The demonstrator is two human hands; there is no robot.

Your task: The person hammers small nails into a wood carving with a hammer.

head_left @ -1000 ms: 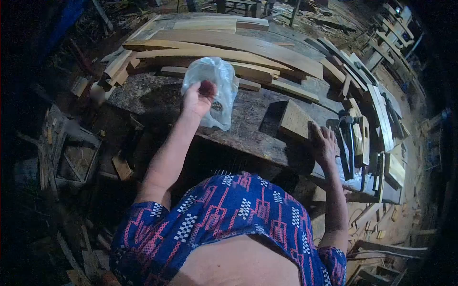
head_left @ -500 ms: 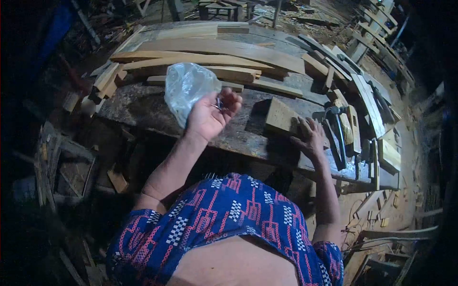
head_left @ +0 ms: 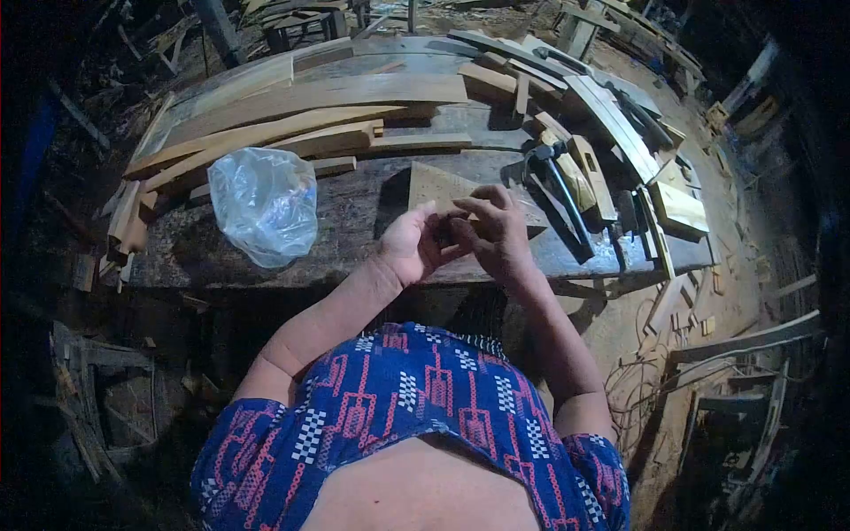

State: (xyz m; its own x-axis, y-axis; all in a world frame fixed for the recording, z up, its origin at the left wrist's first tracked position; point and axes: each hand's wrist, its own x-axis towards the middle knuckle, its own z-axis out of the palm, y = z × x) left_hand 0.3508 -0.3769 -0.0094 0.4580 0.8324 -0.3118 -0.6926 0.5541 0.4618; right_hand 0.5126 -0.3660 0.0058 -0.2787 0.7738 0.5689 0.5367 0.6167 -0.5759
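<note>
Over the near side of the workbench my hands meet. My left hand (head_left: 410, 244) is cupped with the palm up, curled around small dark metal pieces that look like nails, mostly covered by fingers. Bent over it, the fingertips of my right hand (head_left: 503, 237) are pinched together at the left palm; what they grip is hidden. Just beyond both hands lies a wooden block (head_left: 432, 184), partly covered by them. To the left a clear plastic bag (head_left: 264, 205) rests on the bench. A hammer (head_left: 567, 199) with a dark head lies right of my right hand.
Long planks (head_left: 328, 96) are stacked across the back of the workbench (head_left: 177, 261). Beside the hammer sits a wooden hand plane (head_left: 591, 177). More boards and a pale wood block (head_left: 678, 211) line the right edge. Cables (head_left: 637, 389) and scrap wood lie on the ground.
My left hand has come away from the plastic bag, to the right and down. My right hand has left the wooden block and joined it. The camera view has shifted right.
</note>
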